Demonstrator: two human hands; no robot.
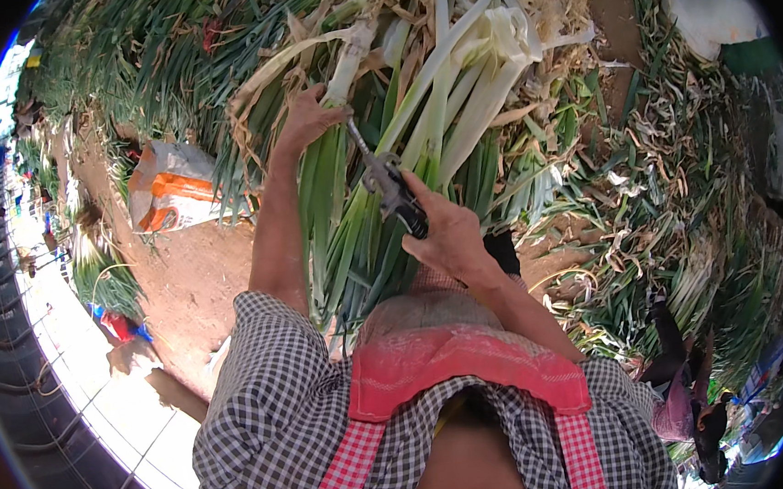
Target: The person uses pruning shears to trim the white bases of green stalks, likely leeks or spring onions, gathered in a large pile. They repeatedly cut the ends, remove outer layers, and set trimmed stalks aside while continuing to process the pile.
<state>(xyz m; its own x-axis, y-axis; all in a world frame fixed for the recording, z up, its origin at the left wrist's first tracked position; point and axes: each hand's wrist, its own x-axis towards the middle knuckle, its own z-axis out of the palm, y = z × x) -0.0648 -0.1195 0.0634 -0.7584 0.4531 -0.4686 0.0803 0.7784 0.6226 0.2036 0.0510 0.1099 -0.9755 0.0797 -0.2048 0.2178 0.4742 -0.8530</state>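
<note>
My left hand (311, 118) is closed around a thick green onion or leek stalk (351, 61), its pale root end up and its green leaves hanging toward my lap. In my right hand (449, 233) is a metal and black tool (390, 188) that looks like an air blow gun. Its thin nozzle points up and left, with the tip close to my left fingers. Beside it, more long pale stalks (482, 85) lie with their green leaves toward me. The end of the tool inside my right palm is hidden.
Heaps of green onions (163, 62) lie ahead and to the left. Leaf trimmings (676, 174) spread over the ground at right. A white and orange sack (177, 192) lies on the bare soil (187, 274) at left. Another person (685, 387) is at the lower right.
</note>
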